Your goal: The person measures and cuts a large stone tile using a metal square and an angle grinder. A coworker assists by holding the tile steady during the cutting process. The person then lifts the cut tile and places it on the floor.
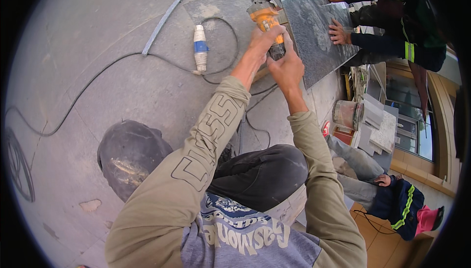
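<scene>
An orange and black angle grinder [266, 18] is in both my hands, its grey head pointing away from me. My left hand [262, 42] wraps the left side of its body, thumb across the top. My right hand [288, 67] closes round the rear of the handle. The grinder's head is close to the left edge of a dark stone slab [319, 32]; whether it touches, I cannot tell, and its disc is not clearly visible. A co-worker's two hands [338, 32] lie on the slab from the right.
A white and blue plug connector [200, 49] lies on the paving with a black cable [108, 62] looping from it. Left of it is a thin grey strip [166, 21]. A dusty bucket [347, 115] and stacked tile pieces [375, 125] stand at right, near another person [392, 197].
</scene>
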Available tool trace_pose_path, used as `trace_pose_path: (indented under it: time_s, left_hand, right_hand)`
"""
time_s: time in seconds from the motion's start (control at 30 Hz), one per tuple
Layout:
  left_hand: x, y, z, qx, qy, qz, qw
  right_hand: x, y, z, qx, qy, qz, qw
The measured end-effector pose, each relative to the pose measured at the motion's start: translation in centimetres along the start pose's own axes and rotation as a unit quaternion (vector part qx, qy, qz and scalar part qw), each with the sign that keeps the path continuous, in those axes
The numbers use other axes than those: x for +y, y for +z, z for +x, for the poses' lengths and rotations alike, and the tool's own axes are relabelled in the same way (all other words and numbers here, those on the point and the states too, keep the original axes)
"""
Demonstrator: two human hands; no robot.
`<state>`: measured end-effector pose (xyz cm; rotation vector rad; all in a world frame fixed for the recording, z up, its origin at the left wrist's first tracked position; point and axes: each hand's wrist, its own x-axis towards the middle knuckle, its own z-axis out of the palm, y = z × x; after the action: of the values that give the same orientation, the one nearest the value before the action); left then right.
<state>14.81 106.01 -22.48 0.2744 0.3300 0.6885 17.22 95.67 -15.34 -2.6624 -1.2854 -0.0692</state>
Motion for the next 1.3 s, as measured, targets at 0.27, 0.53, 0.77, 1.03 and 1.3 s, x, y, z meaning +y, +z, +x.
trace_pose_path:
  time_s: [0.27, 0.53, 0.77, 1.03, 1.3]
  left_hand:
    - [0.4, -0.6, 2.2, -0.005, -0.004, 0.003, 1.0]
    - [1.2, -0.4, 2.6, 0.006, -0.035, 0.01, 0.999]
    - [1.3, -1.1, 3.5, -0.006, -0.025, 0.016, 1.0]
    - [2.0, -0.5, 3.7, 0.008, -0.038, 0.023, 0.999]
    - [0.2, -0.6, 1.1, 0.026, -0.029, 0.04, 0.998]
  right_hand:
    - [-0.7, 0.0, 1.1, 0.005, 0.008, -0.01, 1.0]
    - [-1.2, -0.3, 1.8, -0.023, 0.043, -0.009, 0.999]
    - [-2.2, -0.4, 2.3, -0.036, 0.055, -0.003, 0.998]
    - [-2.7, -0.9, 2.6, -0.037, 0.061, -0.015, 0.997]
    - [-1.2, -1.1, 0.1, -0.023, 0.042, -0.013, 0.999]
